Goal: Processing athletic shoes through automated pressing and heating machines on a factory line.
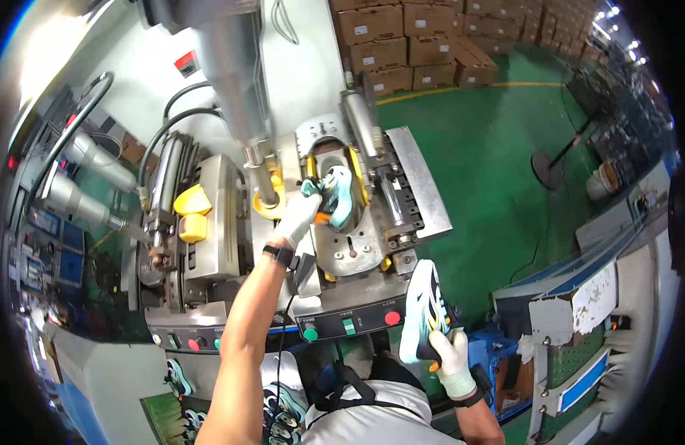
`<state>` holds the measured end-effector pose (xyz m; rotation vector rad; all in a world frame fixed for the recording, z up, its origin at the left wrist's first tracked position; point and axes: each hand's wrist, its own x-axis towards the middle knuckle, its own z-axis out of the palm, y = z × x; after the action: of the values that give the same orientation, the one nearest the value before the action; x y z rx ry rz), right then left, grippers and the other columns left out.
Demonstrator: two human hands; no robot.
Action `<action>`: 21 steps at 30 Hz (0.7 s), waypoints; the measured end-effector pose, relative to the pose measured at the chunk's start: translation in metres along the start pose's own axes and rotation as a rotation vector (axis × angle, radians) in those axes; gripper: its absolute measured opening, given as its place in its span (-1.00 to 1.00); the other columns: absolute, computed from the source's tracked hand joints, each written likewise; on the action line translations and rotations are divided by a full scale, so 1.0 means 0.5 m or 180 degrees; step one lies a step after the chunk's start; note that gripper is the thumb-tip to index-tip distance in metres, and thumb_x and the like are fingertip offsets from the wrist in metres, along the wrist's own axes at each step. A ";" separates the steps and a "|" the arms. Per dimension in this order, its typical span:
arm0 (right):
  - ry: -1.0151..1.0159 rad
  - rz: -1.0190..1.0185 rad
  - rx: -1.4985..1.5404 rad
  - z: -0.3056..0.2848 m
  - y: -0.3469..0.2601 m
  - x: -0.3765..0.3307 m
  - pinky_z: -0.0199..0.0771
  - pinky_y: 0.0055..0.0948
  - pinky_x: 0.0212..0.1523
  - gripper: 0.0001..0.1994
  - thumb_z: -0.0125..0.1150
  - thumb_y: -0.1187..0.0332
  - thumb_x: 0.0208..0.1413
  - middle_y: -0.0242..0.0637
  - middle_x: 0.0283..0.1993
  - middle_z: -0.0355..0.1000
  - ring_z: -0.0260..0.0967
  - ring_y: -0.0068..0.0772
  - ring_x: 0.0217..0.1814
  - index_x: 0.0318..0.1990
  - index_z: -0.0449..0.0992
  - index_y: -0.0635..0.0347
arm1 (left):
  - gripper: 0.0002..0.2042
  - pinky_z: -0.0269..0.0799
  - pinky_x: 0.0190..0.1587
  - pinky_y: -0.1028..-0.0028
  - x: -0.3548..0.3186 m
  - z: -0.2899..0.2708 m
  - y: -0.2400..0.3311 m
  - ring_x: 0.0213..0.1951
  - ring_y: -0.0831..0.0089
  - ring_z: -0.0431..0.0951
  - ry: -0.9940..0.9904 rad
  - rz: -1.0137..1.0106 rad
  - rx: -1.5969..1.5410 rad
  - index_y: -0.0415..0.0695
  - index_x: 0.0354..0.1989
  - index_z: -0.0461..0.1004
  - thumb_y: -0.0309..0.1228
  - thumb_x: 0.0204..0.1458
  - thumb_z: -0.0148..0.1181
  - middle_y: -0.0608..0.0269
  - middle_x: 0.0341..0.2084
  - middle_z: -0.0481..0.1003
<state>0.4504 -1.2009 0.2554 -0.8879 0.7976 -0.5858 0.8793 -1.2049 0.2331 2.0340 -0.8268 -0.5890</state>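
My left hand (298,216), in a pale glove, reaches into the metal press station ahead and is closed at the collar end of a teal and dark sneaker (342,200). That sneaker sits over the press bed (350,256), between yellow side pads (357,174). Lower right, my right hand (452,356), gloved too, grips the heel end of a second sneaker (415,319), its white and pale teal sole side facing left and its toe pointing up. Orange tabs show near the heels of both sneakers. My left fingertips are partly hidden by the shoe.
A steel press column (261,174) stands left of my left hand. Below the bed runs a control panel (368,317) with red and green buttons. More sneakers (283,408) lie low beside my left forearm. A blue crate (498,363) and conveyor frame (580,371) are at right; cardboard boxes (372,55) are stacked behind.
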 end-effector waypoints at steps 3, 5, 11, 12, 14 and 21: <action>-0.0163 -0.0338 -0.0410 0.092 -0.045 0.069 0.46 -0.46 0.02 -0.66 0.19 0.45 0.20 -0.30 -0.02 0.51 0.45 -0.55 -0.03 0.11 0.46 0.38 | -0.60 0.32 0.20 0.45 -0.186 -0.042 -0.035 0.09 0.45 0.43 0.0222 0.0106 -0.0781 -0.33 0.25 0.31 -0.50 0.25 0.01 0.13 0.08 0.46; -0.0461 -0.0361 -0.1123 0.144 -0.061 0.185 0.45 -0.52 -0.05 -0.73 0.26 0.36 0.21 -0.33 -0.08 0.50 0.42 -0.61 -0.10 -0.02 0.48 0.35 | -0.41 0.38 0.15 0.38 -0.359 -0.067 -0.046 0.12 0.37 0.44 0.0419 0.0271 -0.1492 -0.32 0.43 0.02 -0.51 0.25 0.06 -0.04 0.24 0.34; -0.0492 -0.0940 -0.3223 0.358 0.033 0.711 0.50 -0.28 -0.17 -0.69 0.37 0.19 0.05 -0.11 -0.28 0.62 0.59 -0.18 -0.20 -0.22 0.62 0.28 | -0.42 0.32 -0.29 0.64 -0.762 -0.164 -0.063 -0.32 0.65 0.35 0.0062 -0.0791 -0.1379 -0.36 0.41 0.04 -0.56 0.20 -0.05 0.28 -0.25 0.37; -0.0366 -0.1390 -0.3478 0.408 0.085 0.738 0.51 -0.19 -0.12 -0.54 0.37 0.00 -0.01 0.05 -0.20 0.60 0.59 -0.01 -0.10 -0.20 0.61 0.27 | -0.49 0.33 -0.35 0.61 -0.842 -0.136 -0.142 -0.34 0.65 0.37 0.0409 -0.0929 -0.1353 -0.35 0.34 0.13 -0.55 0.20 -0.06 0.26 -0.25 0.40; 0.1057 -0.1518 -0.4622 0.373 0.201 0.836 0.54 -0.09 -0.09 -0.54 0.31 -0.04 -0.02 0.05 -0.20 0.58 0.58 0.05 -0.09 -0.25 0.58 0.25 | -0.58 0.31 -0.39 0.60 -0.925 -0.126 -0.203 -0.41 0.66 0.35 0.0344 -0.1455 -0.1164 -0.33 0.24 0.21 -0.53 0.21 -0.03 0.30 -0.30 0.41; -0.0949 -0.1379 -0.3542 0.356 0.147 0.862 0.24 -0.38 -0.54 -0.77 0.30 0.20 0.14 -0.47 -0.51 0.45 0.29 -0.61 -0.58 -0.42 0.62 0.17 | -0.43 0.36 0.16 0.19 -1.024 0.048 -0.368 0.13 -0.18 0.43 0.2347 -0.2171 -0.0434 -0.36 0.36 0.03 -0.44 0.21 0.03 -0.25 0.06 0.41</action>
<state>0.8525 -1.3995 0.1071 -2.1523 0.6259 -0.3280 0.5819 -0.7633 0.1193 2.1482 0.3458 -0.1916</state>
